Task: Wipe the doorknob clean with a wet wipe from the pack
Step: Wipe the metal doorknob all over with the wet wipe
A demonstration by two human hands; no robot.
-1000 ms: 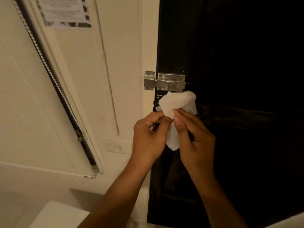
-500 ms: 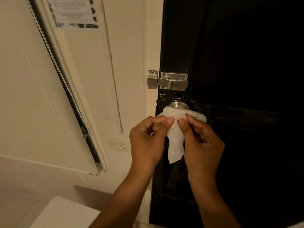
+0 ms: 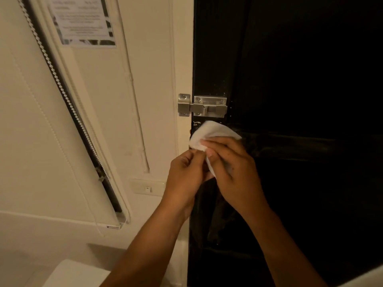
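A white wet wipe (image 3: 211, 131) is draped over the doorknob on the black door (image 3: 290, 79), just below the metal latch. The knob itself is hidden under the wipe. My right hand (image 3: 232, 170) lies over the wipe's lower part with fingers pressed on it. My left hand (image 3: 186, 175) pinches the wipe's lower left edge between thumb and fingers. Both hands meet in front of the door's left edge. The wipe pack is not in view.
A steel slide bolt (image 3: 202, 105) spans door and cream frame above the wipe. A rolled blind with cord (image 3: 68, 121) slants down the left wall, under a printed notice (image 3: 83, 21). A wall switch (image 3: 148, 186) sits left of my hands. A white surface (image 3: 76, 274) lies at bottom left.
The wipe has been lifted up over the doorknob, which showed bare half a second ago and is now covered. Both hands rose slightly with it.
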